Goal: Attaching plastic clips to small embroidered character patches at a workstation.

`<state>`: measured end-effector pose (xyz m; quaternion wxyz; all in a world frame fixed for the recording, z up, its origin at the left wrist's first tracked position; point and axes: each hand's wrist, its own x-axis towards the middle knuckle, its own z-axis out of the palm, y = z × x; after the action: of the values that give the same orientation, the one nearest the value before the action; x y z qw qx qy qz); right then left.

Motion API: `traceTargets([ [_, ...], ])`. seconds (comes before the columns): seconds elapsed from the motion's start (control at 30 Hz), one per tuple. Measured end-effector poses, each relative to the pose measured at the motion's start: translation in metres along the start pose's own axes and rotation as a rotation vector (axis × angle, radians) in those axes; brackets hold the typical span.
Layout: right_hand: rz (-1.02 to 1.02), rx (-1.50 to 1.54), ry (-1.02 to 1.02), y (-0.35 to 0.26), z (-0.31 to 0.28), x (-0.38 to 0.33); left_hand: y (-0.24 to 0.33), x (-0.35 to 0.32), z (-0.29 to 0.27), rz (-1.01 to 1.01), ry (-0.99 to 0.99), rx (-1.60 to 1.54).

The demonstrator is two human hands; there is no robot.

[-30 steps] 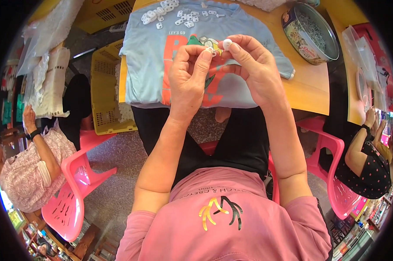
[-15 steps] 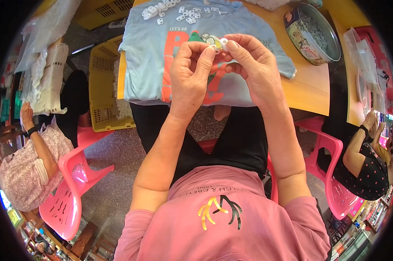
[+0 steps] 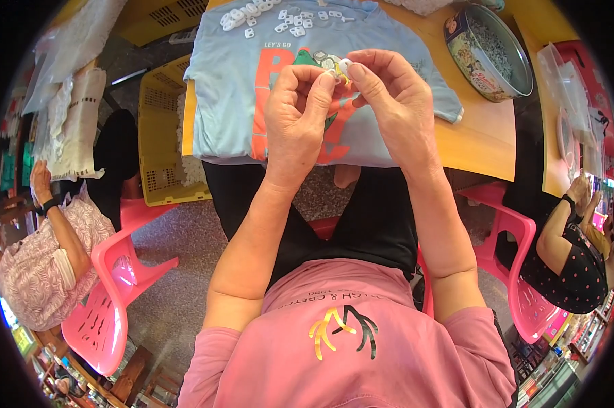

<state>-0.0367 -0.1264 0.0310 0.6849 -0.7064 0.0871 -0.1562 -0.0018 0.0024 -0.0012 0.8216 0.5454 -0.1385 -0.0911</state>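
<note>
My left hand [image 3: 294, 117] is closed in a pinch, with a small white plastic piece [image 3: 333, 73] between thumb and forefinger. Close beside it, my right hand [image 3: 399, 105] pinches another small white plastic piece [image 3: 344, 66]. The two pieces are almost together; whether they touch is too small to tell. Both hands are over a light blue T-shirt [image 3: 218, 102] with an orange and green print, spread on the table. On the shirt's far part lie several loose white plastic pieces [image 3: 297, 31] with holes, beside a denser heap of white pieces [image 3: 233, 16].
At the table's [image 3: 487, 139] right stands a round tin [image 3: 477, 71] filled with small grey bits. A yellow crate [image 3: 158, 178] is left of the table. Pink chairs [image 3: 109, 299] flank me. One person [image 3: 52, 255] sits at left, another [image 3: 572, 265] at right.
My right hand has shifted slightly left, bringing its white piece nearer the one in my left hand. Its lower fingers have moved. My left hand has barely moved.
</note>
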Motion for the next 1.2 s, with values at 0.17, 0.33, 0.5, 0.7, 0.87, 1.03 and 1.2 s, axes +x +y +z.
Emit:
traceTargets([
  [0.17,-0.098,-0.103,0.018,0.000,0.003,-0.001,0.001,0.002,0.001,0.023,-0.004,-0.021],
  [0.33,-0.125,-0.131,0.019,0.001,0.010,0.001,-0.001,0.004,-0.002,0.033,0.008,0.063],
  [0.5,-0.060,-0.071,0.018,0.000,0.013,0.000,0.002,0.001,0.002,0.004,0.037,0.005],
  [0.7,-0.010,0.030,0.032,0.000,0.017,-0.003,-0.004,0.001,-0.003,0.002,0.022,0.052],
  [0.87,-0.041,0.028,0.063,-0.001,0.019,-0.005,-0.003,-0.001,-0.003,0.019,0.019,0.038],
  [1.03,-0.036,0.003,0.068,0.002,0.021,-0.007,0.001,-0.003,0.001,0.017,0.066,0.061],
  [1.2,-0.041,0.059,0.080,0.001,0.028,-0.006,-0.009,0.000,-0.004,0.061,0.060,-0.007],
])
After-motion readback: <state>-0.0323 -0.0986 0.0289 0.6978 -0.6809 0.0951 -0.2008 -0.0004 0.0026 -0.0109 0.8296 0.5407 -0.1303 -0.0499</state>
